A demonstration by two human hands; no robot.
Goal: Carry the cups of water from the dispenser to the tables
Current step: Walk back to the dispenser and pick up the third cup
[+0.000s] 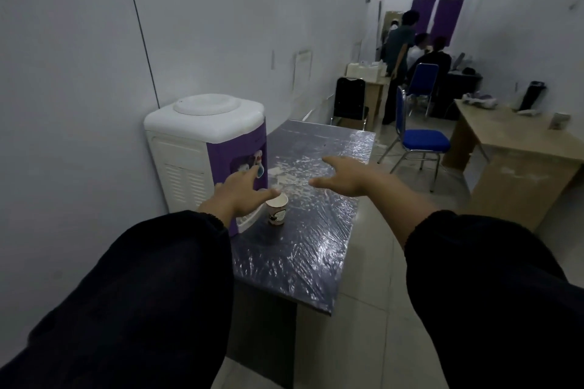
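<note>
A white and purple water dispenser point(205, 148) stands on the near-left end of a dark table wrapped in shiny plastic point(316, 230). A small patterned paper cup point(277, 210) sits upright on that table just in front of the dispenser's drip tray. My left hand point(241, 194) hovers over the dispenser's front, fingers spread, its thumb tip just above the cup's rim; it holds nothing. My right hand point(343, 175) is stretched out above the middle of the table, fingers apart and empty. Whether the cup holds water cannot be seen.
A blue chair point(420, 139) stands on the tiled floor past the table's right side. A light wooden desk point(512, 151) with a cup and a dark bottle stands at the right wall. A black chair, another blue chair and several people are further back.
</note>
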